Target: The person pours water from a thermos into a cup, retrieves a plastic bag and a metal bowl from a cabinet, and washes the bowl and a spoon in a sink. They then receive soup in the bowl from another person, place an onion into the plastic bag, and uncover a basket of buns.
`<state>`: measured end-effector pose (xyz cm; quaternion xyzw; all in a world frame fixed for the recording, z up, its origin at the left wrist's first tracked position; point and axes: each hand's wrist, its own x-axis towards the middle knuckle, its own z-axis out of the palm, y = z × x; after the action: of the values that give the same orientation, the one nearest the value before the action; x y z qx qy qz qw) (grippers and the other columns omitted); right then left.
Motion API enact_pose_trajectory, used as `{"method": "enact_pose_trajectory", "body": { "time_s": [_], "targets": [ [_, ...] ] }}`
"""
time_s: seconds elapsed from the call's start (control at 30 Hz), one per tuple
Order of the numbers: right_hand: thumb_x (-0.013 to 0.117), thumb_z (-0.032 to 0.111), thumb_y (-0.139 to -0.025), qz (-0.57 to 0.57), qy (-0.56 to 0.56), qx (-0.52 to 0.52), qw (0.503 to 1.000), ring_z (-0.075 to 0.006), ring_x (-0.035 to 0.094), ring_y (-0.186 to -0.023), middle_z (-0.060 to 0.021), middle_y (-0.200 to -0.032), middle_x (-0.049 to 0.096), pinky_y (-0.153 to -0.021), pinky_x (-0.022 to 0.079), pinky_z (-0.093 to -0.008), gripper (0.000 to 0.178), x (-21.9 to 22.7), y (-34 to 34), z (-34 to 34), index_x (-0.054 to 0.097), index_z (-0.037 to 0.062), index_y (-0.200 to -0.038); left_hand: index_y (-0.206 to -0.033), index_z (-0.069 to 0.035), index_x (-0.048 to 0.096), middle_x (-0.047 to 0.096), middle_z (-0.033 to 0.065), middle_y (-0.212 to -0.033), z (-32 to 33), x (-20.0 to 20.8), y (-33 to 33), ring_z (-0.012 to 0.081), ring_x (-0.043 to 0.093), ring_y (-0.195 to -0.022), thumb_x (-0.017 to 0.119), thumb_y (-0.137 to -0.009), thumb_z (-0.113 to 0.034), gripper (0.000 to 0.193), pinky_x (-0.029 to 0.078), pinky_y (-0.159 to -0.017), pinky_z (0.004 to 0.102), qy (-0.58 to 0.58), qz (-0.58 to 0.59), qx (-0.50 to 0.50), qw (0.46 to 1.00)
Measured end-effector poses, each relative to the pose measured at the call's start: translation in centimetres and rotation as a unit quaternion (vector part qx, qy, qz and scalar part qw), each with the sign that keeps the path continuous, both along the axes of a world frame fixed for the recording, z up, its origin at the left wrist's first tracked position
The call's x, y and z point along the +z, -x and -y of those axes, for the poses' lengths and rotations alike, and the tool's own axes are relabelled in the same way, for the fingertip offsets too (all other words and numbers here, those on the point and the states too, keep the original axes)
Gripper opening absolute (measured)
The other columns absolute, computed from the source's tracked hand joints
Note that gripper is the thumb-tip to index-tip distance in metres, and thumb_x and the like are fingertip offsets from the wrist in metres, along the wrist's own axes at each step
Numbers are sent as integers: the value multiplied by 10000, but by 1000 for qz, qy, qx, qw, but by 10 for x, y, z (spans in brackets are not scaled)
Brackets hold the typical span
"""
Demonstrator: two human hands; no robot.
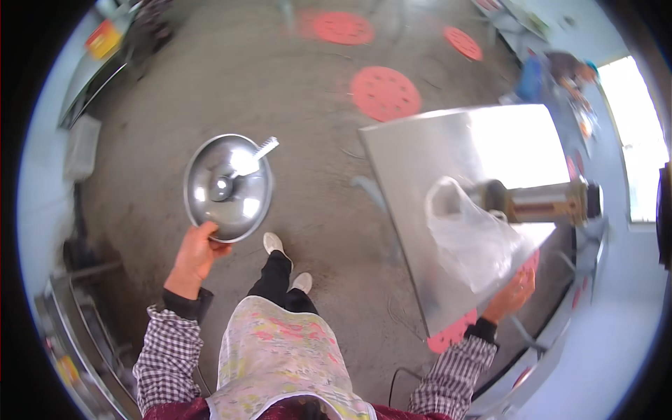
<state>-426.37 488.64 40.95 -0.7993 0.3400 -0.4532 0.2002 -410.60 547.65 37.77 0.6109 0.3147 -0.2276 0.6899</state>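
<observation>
In my left hand (pixel 196 259) I grip the rim of a shiny round metal lid (pixel 224 213) with a knob at its centre. A white brush-like thing (pixel 266 148) with bristles lies across the lid's far right edge. My right hand (pixel 513 290) is by the near right edge of a stainless steel table (pixel 395 182); its fingers are loosely bent and somewhat blurred, with nothing visible in them. Close to it on the tabletop is a clear plastic bag (pixel 469 245). A bottle-like cylinder (pixel 546 203) with dark ends lies beyond the bag.
Red round stools (pixel 385 93) with holes stand on the grey floor (pixel 301 98). Another person (pixel 563 70) is at the far right, near a bright window (pixel 635 133). A pale bin (pixel 82 148) stands against the left wall, and metal equipment (pixel 84 336) is at the lower left.
</observation>
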Motion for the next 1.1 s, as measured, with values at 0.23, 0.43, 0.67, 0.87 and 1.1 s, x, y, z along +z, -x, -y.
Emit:
{"method": "enact_pose_trajectory", "body": {
  "time_s": [0.23, 0.43, 0.67, 0.87, 1.1],
  "targets": [
    [680, 176, -817, -368, 131, 147, 909, -342, 572, -1060, -157, -1079, 631, -944, 435, -449, 162, -29, -26, -58, 672, 59, -929, -1080, -23, 610, 673, 73, -925, -15, -20, 19, 166, 644, -741, 506, -920, -191, 255, 526, -600, 302, 8, -6, 34, 999],
    [686, 196, -821, -401, 162, 111, 895, -367, 556, -1109, -179, -1145, 600, -992, 410, -458, 196, -46, -4, -89, 682, 63, -964, -1079, -66, 571, 654, 37, -902, -41, -41, 34, 133, 640, -721, 527, -911, -190, 213, 504, -540, 282, 28, -42, 107, 993],
    [683, 176, -842, -313, 178, 87, 929, -341, 530, -1185, -162, -1285, 570, -1005, 410, -441, 206, -30, -35, -105, 694, 75, -1021, -932, 34, 636, 639, 93, -844, -95, -36, 47, 183, 652, -711, 431, -955, -97, 244, 570, -628, 308, -62, 83, -61, 993],
    [621, 254, -926, -171, -174, 366, 898, -303, 607, -1067, -207, -1185, 621, -926, 483, -403, 464, -14, -111, -251, 538, -34, -1281, -1056, 37, 583, 674, 114, -816, -104, -13, 59, 228, 675, -691, 560, -902, -144, 238, 564, -658, 333, 107, 21, 120, 987],
    [662, 225, -871, -189, -405, 714, 539, -365, 437, -1275, -211, -1403, 430, -1048, 364, -457, 609, -10, -152, -580, 415, -3, -1379, -1290, 0, 399, 684, 162, -890, -161, 18, 138, 221, 706, -753, 487, -898, -194, 446, 582, -669, 350, -15, 30, 237, 971]
  ]
}}
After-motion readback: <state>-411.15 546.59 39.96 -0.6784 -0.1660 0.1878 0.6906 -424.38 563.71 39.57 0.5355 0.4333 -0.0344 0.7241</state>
